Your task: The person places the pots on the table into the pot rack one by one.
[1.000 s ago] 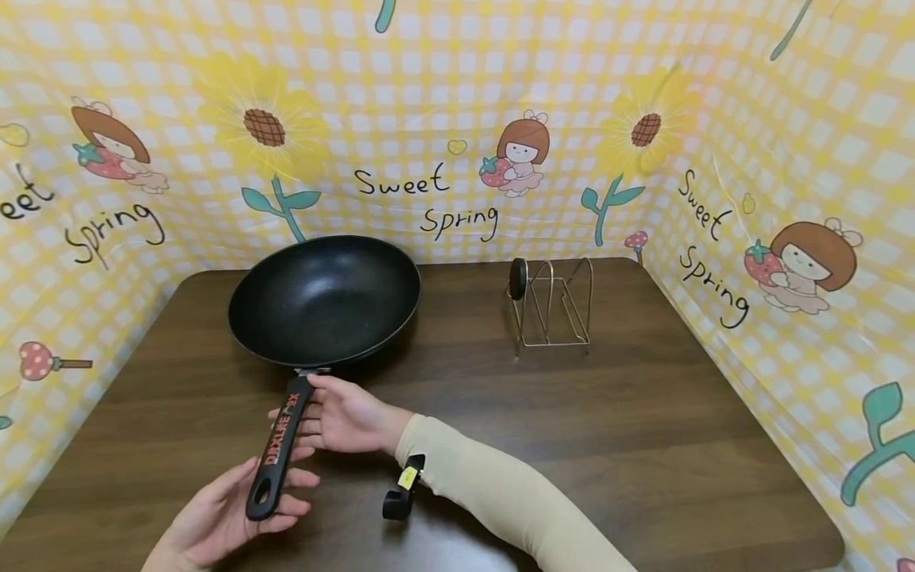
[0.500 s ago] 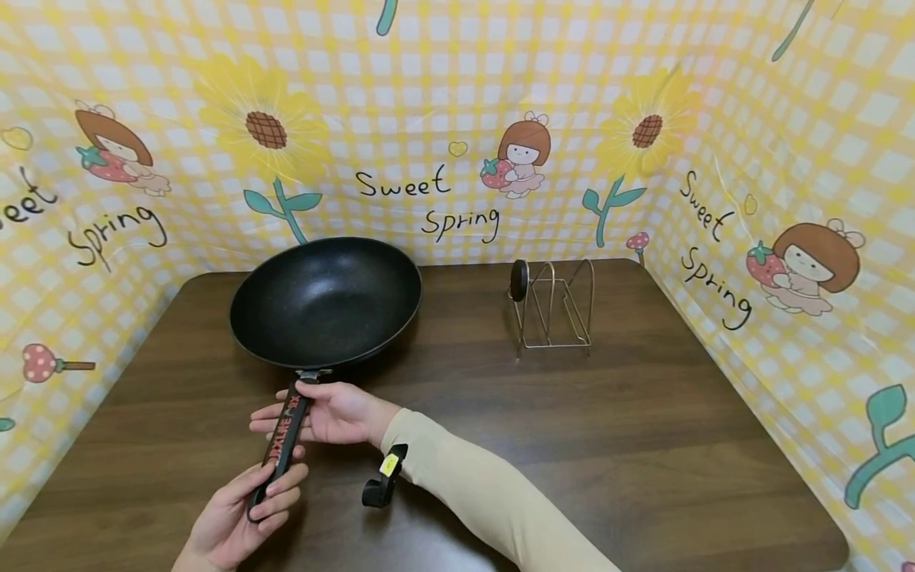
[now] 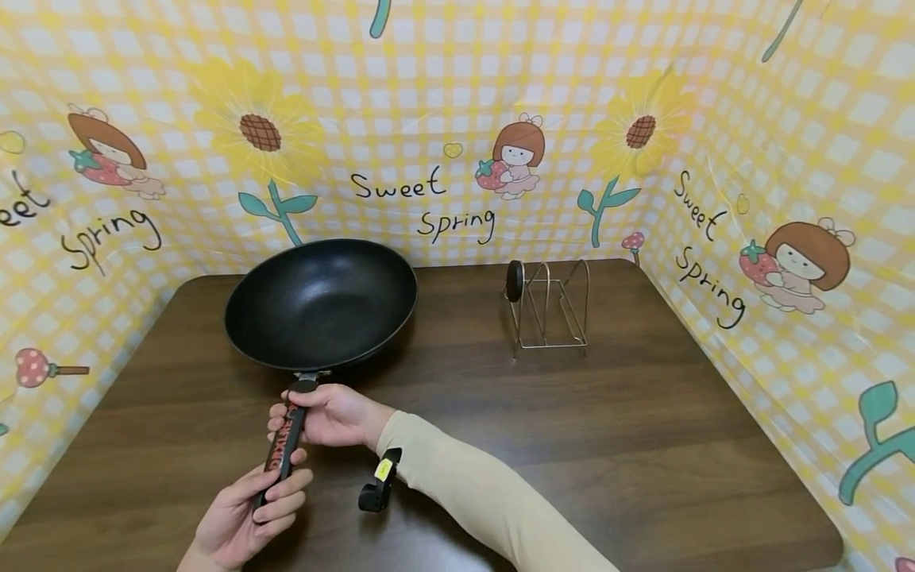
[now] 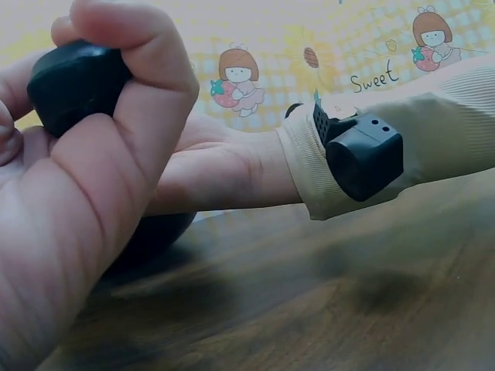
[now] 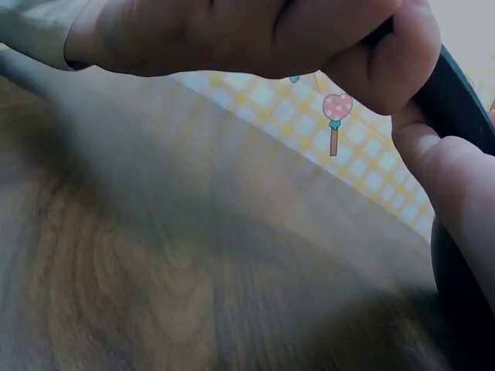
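Note:
A black wok (image 3: pixel 322 310) stands at the back left of the table, its handle (image 3: pixel 283 438) pointing toward me. My left hand (image 3: pixel 246 508) grips the handle near its free end, fingers and thumb wrapped round it; the left wrist view shows the black handle end (image 4: pixel 77 86) in its curled fingers. Closer to the wok, my right hand (image 3: pixel 345 415) holds the same handle, thumb on top and fingers curled round the far side. Red lettering on the handle is partly covered by both hands. Whether the wok's base touches the table is hidden.
A wire rack (image 3: pixel 549 310) with a black round piece at its left end stands at the back right of the brown wooden table (image 3: pixel 572 445). Checked cloth (image 3: pixel 400 103) walls the table in at the back and sides. A black wrist camera (image 3: pixel 379 481) hangs below my right wrist.
The fingers of my left hand, spread under the handle at first, have curled round it. My right hand's fingers, straight behind the handle half a second ago, are now curled. The wok has stayed put.

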A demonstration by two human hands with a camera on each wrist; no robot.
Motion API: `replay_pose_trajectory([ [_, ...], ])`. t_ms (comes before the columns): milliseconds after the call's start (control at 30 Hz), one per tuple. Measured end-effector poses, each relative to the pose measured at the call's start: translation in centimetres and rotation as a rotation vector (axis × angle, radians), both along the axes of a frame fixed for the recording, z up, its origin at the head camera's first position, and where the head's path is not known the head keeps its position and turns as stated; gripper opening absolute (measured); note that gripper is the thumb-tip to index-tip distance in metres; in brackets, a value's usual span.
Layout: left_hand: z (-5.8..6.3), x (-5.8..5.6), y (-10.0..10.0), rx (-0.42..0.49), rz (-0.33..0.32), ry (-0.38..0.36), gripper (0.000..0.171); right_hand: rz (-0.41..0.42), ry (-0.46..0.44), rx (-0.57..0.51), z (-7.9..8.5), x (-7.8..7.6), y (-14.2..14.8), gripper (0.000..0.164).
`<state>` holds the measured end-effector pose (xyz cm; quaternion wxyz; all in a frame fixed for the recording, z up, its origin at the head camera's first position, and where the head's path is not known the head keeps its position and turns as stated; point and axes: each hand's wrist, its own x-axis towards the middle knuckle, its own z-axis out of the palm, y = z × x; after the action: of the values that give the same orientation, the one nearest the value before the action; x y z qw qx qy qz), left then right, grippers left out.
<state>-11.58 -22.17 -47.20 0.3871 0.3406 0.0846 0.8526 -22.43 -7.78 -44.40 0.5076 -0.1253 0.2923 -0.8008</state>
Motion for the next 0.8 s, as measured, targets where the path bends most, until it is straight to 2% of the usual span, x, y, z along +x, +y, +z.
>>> replay_pose_trajectory([
  [333,-0.3,-0.4,0.5,0.017,0.009,0.077,0.041,0.019,0.012,0.009,0.1,0.0,0.0,0.030],
  [800,0.6,-1.0,1.7,0.004,0.015,0.075,0.037,0.015,0.073,-0.015,0.6,-0.6,1.2,0.030],
])
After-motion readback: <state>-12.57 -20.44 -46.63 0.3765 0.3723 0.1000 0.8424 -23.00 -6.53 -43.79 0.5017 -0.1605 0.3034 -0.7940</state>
